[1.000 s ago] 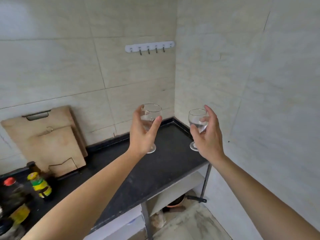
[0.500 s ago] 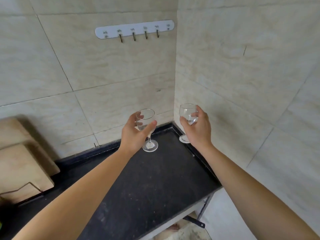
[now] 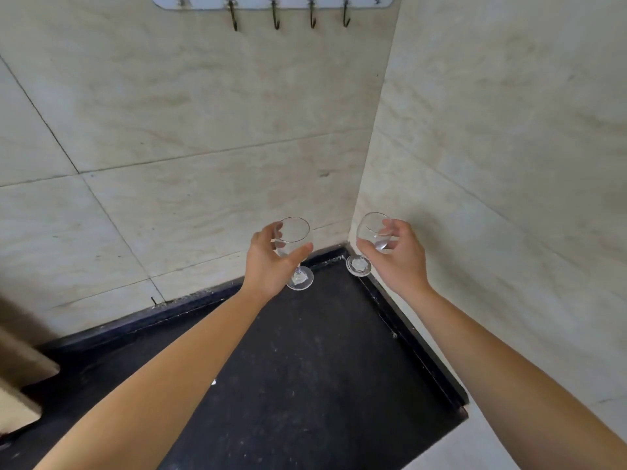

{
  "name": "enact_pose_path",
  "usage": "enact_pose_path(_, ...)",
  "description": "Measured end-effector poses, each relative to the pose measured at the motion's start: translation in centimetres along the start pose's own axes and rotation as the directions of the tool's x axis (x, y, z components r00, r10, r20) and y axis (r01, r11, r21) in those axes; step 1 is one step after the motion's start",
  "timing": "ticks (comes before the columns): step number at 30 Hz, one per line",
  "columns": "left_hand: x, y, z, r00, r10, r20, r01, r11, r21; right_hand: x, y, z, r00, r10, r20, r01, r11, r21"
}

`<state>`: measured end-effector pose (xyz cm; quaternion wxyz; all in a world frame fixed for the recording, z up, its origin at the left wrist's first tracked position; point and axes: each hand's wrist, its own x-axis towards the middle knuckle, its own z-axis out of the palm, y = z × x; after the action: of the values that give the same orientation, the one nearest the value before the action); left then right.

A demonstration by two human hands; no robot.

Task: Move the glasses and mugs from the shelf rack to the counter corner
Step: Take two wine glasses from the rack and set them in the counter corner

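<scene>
Clear stemmed glasses stand upright, one gripped by the bowl in each hand: left hand (image 3: 271,257) nearer, right hand (image 3: 395,257) at the far counter corner (image 3: 339,254), bases low.

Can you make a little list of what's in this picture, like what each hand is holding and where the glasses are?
left hand: holds left wine glass by its bowl
right hand: holds right wine glass by its bowl
glasses: upright, empty, apart
place: over the back corner of the black counter
set down yet: cannot tell
wall: hook rail above
</scene>
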<state>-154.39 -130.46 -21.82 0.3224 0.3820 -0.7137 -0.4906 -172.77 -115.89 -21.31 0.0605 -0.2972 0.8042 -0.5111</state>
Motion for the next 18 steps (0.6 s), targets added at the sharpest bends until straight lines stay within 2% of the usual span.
enact_pose_path(5, 4.0, -4.3, 3.7, 0.993, -0.106, 0.044, 0.105, 0.994, 0.024, 4.5, 5.3, 3.5, 0.991, 0.064, 0.116, -0.061, 0.998, -0.030)
enact_pose_path(11, 9.1, -11.3, 10.0, 0.957, -0.288, 0.019, 0.286, 0.955, 0.073, 10.4, 14.4, 9.6, 0.955, 0.140, 0.260, -0.130, 0.990, -0.056)
enact_pose_path(18, 14.4, -15.5, 15.2, 0.949, -0.313, 0.048, 0.304, 0.942, 0.143, 14.4, 20.0, 14.2, 0.934, 0.132, 0.331, -0.131, 0.991, -0.026)
